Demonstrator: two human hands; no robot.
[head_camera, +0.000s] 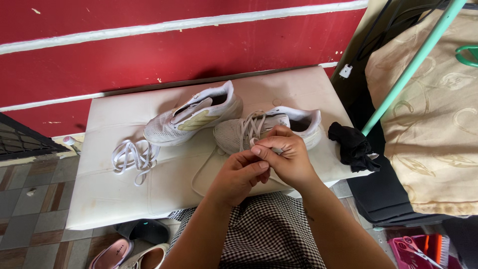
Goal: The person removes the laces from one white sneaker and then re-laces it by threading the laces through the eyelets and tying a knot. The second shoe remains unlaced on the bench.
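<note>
Two white mesh sneakers lie on a white cushioned bench point(99, 199). The far sneaker point(191, 119) has no lace and rests on its side. The near sneaker point(234, 133) has a white lace partly threaded through its eyelets. My right hand point(289, 159) pinches that lace point(251, 127) just above the shoe's tongue. My left hand point(241, 174) presses against the right one, fingertips pinched on the same lace end. A loose white lace point(132, 155) lies coiled on the bench to the left.
A black cloth point(354, 147) sits at the bench's right edge. A red wall with white stripes rises behind. A teal pole point(413, 65) leans over beige fabric at right. Slippers point(129, 249) lie on the tiled floor; a pink basket point(418, 249) with scissors is at bottom right.
</note>
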